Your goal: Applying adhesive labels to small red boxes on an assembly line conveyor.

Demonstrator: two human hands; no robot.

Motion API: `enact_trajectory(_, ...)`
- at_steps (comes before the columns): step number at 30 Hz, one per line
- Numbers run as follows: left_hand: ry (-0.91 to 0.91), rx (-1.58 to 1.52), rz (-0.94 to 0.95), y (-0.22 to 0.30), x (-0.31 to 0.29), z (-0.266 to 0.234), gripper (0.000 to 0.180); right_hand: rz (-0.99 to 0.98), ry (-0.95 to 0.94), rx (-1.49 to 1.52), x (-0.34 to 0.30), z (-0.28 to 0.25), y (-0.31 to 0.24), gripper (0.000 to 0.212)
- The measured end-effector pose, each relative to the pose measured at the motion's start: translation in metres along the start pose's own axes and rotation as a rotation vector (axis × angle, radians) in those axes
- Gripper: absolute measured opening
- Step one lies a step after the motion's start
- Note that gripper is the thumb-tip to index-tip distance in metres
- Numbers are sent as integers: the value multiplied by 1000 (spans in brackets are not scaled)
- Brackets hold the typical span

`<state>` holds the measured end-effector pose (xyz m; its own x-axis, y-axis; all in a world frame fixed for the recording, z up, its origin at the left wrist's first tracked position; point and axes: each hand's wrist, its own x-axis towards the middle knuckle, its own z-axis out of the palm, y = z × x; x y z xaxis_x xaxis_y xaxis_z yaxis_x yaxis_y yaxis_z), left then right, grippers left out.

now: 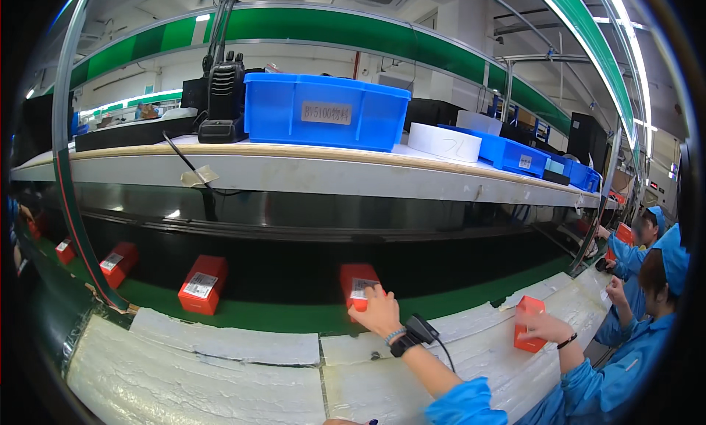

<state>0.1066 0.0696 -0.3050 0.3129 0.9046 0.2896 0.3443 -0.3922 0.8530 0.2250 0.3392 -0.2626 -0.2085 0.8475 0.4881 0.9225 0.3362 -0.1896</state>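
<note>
- Grasping: your right hand has fingers and thumb on the near end of a red box, which sits mid-view on the green belt.
- Far left, you've got a row of other boxes, also red, spaced well apart along that same belt.
- Up on the shelf, a black walkie-talkie stands just beside a big blue bin.
- Bottom edge, only a sliver of what looks like your left hand, so can't tell its grip.
- Further right, a white roll lies on the shelf.
- Far right, a co-worker's blurry hand is at another red carton.
</note>
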Motion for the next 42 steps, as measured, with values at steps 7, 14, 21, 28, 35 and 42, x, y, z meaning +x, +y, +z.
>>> enact_trajectory(7,64,-99,-107,-3,0,0,40,-81,-109,98,-129,-106,-28,65)
enact_trajectory(14,240,-320,-258,6,11,-12,33,-45,-151,183,-221,-145,-32,77)
enact_trajectory(21,298,-398,-245,-15,13,-9,33,58,-104,625,-190,-136,8,38)
enact_trajectory(28,219,-410,-159,9,16,-23,19,69,-641,1078,-165,-157,-11,31)
enact_trajectory(35,154,-435,73,-10,10,-18,15,-133,-728,1017,-162,-134,-34,37)
enact_trajectory(42,230,-1160,-303,9,11,-34,21,-280,-519,995,-175,-122,-49,39)
